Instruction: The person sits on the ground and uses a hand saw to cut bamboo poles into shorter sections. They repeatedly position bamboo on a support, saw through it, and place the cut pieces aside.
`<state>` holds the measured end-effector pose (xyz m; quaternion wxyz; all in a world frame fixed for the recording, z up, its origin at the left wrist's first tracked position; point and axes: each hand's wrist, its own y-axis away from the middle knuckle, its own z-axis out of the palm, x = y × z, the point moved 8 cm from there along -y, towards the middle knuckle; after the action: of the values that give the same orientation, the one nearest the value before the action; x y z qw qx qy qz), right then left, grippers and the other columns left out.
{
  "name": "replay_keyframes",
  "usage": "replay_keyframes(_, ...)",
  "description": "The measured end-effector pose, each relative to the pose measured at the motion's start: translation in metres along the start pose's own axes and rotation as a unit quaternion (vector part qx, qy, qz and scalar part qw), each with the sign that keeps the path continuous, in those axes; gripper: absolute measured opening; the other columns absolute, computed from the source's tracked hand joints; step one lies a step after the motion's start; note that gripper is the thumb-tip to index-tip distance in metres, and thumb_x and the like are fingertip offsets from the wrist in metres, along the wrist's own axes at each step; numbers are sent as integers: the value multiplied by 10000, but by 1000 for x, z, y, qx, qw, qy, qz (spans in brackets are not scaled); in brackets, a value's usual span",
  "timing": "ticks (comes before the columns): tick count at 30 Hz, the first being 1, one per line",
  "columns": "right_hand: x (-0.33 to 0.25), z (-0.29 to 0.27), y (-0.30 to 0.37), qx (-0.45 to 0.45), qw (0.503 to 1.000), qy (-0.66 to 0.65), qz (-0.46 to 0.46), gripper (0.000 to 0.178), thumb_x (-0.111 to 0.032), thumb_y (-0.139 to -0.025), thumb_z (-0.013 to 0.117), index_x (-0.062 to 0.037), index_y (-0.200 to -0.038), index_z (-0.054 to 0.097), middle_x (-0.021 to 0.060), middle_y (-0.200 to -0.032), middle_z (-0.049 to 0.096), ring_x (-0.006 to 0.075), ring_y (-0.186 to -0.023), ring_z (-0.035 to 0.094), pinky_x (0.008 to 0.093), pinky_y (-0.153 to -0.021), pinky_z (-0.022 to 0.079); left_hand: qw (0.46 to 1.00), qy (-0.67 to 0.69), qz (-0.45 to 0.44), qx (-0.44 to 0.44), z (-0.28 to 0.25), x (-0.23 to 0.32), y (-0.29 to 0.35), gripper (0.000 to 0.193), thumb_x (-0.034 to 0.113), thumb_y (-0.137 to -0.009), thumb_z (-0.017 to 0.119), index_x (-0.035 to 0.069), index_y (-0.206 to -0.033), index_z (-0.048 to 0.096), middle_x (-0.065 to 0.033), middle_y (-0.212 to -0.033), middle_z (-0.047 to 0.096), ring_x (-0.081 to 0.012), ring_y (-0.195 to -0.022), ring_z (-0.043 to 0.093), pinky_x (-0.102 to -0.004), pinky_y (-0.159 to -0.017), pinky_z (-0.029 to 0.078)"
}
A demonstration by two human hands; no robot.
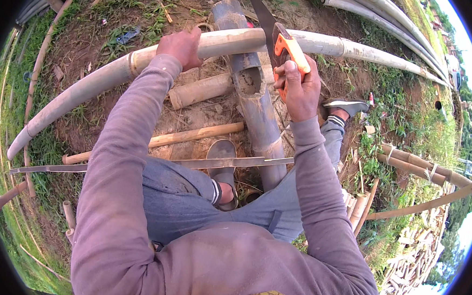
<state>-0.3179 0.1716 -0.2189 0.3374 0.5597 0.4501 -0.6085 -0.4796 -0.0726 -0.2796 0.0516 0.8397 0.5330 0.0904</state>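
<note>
A long pale bamboo pole (pixel 229 41) lies crosswise over a thick grey bamboo trunk (pixel 261 113) that has an opening cut in its top. My left hand (pixel 180 49) grips the pole left of the trunk, its fingers wrapped over the far side. In my right hand (pixel 299 89) is the orange handle of a handsaw (pixel 263 16). Its dark blade points away from me and meets the pole just right of the trunk. How deep the blade sits in the pole I cannot tell.
A short bamboo piece (pixel 203 91) lies beside the trunk, with a wooden rod (pixel 192 135) nearer me. A flat bamboo strip (pixel 188 164) runs across my leg. Several long poles (pixel 368 9) lie at the far right. Tied bamboo (pixel 421 166) and scraps (pixel 415 250) are on the right.
</note>
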Motion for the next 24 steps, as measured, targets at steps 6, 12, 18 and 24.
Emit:
replay_keyframes(6, -31, -15, 8, 47, 975, 217, -13, 300, -246, -1066, 700, 36, -1162, 657, 15, -845, 678, 68, -706, 597, 243, -634, 484, 1000, -14, -7, 4, -4, 3, 7, 595, 394, -813, 858, 120, -1260, 578, -152, -1181, 745, -341, -1081, 751, -462, -939, 611)
replay_keyframes(12, -60, -76, 211, 76, 989, 125, -2, 225, -135, -1060, 668, 50, -1175, 612, 37, -816, 656, 41, -599, 581, 217, -510, 440, 1000, -7, 0, -12, 4, -13, 2, 625, 413, -798, 837, 133, -1295, 579, -142, -1191, 744, -359, -1093, 737, -483, -944, 595)
replay_keyframes(18, 10, -11, -28, 72, 987, 143, -11, 281, -240, -1030, 740, 35, -1013, 682, 41, -781, 690, 99, -694, 633, 302, -629, 504, 999, 2, 13, 34, 1, 5, 1, 623, 414, -783, 839, 145, -1287, 591, -141, -1164, 754, -359, -1086, 738, -478, -949, 595)
replay_keyframes(24, -18, -18, 38, 53, 994, 91, 38, 221, -182, -1037, 731, 21, -1101, 672, 43, -839, 708, 86, -668, 636, 257, -610, 514, 1000, 8, -4, 0, -3, -14, 1, 602, 406, -782, 850, 162, -1277, 609, -132, -1126, 768, -344, -1085, 748, -468, -941, 607)
